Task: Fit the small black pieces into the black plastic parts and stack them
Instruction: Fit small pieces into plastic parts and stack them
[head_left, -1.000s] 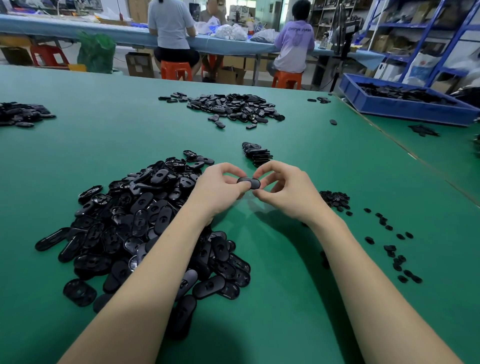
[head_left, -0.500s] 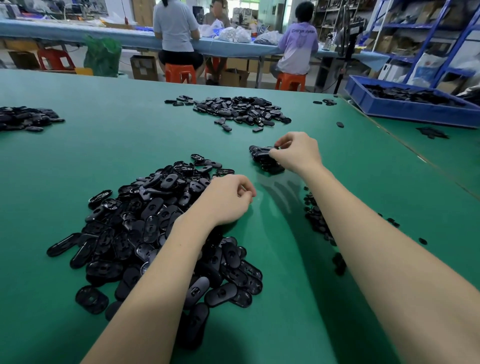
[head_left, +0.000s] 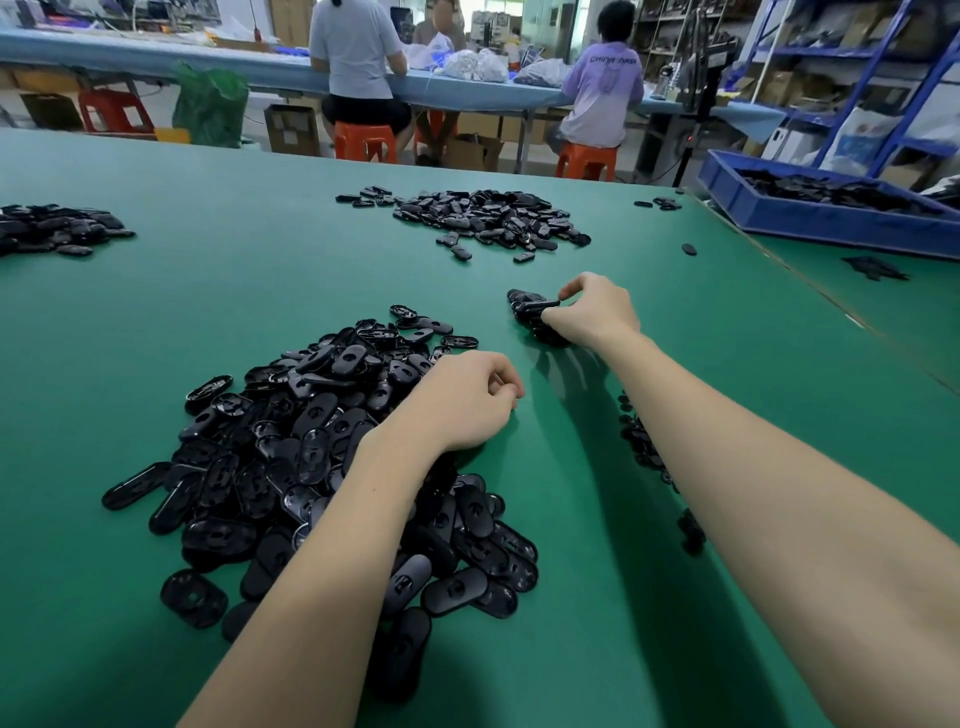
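Note:
A big heap of black oval plastic parts (head_left: 311, 467) lies on the green table in front of me. My left hand (head_left: 462, 400) rests at the heap's right edge with fingers curled and nothing visible in it. Farther back, my right hand (head_left: 592, 309) pinches a black part at the top of a small stack of fitted parts (head_left: 530, 306). Small black pieces (head_left: 644, 447) lie scattered on the table, mostly hidden under my right forearm.
Another heap of black parts (head_left: 488, 218) lies at the back centre and a third (head_left: 52, 228) at the far left. A blue tray (head_left: 831, 218) with parts stands at the right. People sit on orange stools at a far bench.
One second ago both hands held a part together in front of me. My right hand then carried it back to the small stack, while my left hand dropped to the heap's edge.

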